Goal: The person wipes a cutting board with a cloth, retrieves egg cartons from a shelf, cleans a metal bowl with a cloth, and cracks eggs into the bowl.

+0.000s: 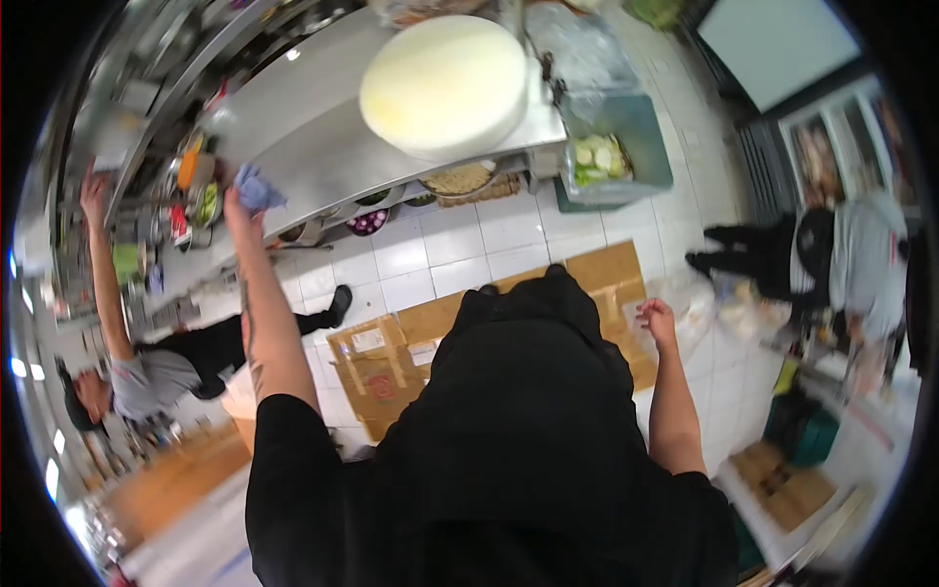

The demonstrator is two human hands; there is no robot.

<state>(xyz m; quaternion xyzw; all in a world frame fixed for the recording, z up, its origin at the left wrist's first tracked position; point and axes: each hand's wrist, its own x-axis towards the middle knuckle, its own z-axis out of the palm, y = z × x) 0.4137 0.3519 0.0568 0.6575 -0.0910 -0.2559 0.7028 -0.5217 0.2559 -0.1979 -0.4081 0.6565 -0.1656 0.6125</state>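
Observation:
My left hand (241,213) is closed on a crumpled blue cloth (259,190), held at the edge of the steel counter (328,147). A thick round white chopping block (445,86) sits on that counter, to the right of the cloth. Out to my right side hangs my right hand (657,319), its fingers loosely curled and apart, with nothing visible in it. Below it lies a clear plastic bag (690,305) on the floor, beside the flattened cardboard (602,279) under my feet.
A green bin (650,166) with cut lettuce stands at the counter's right end. Bowls, one with purple onions (368,223), sit on the shelf below. A co-worker (161,382) reaches up at left; another person (856,259) stands at right near an open fridge (831,137).

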